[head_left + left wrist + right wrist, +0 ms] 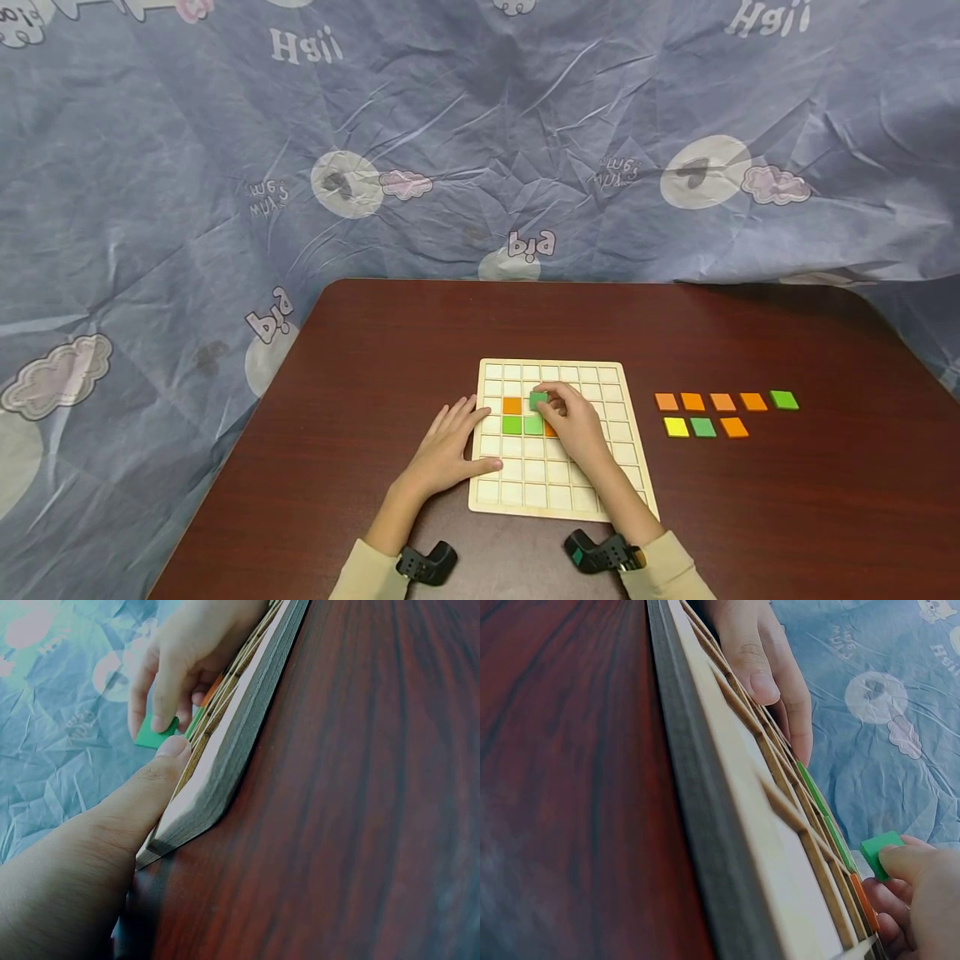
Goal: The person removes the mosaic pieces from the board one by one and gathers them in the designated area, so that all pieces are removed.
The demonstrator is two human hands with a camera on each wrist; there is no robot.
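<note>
The sleeves (369, 575) are cream — the strapped-on wrist devices (438, 563), black.

The grid board (558, 497) lies on the tabletop (757, 517), my left fingers (482, 412) on its left edge, a tile (537, 399) in my right fingers (561, 388) above it, two rows of loose tiles (702, 427) to its right.

Both forearms angle inward: left forearm (393, 518) leans up and right, right forearm (628, 504) up and left. Left hand (442, 458) palm down, fingers (454, 412) extended and slightly spread, thumb (486, 467) stuck out sideways, well apart from them. Right hand (581, 427) in a pinch pose, thumb opposing index finger (558, 388), remaining fingers curled in, per wrist views. Hands near each other, not touching, right one reaching slightly further forward
</note>
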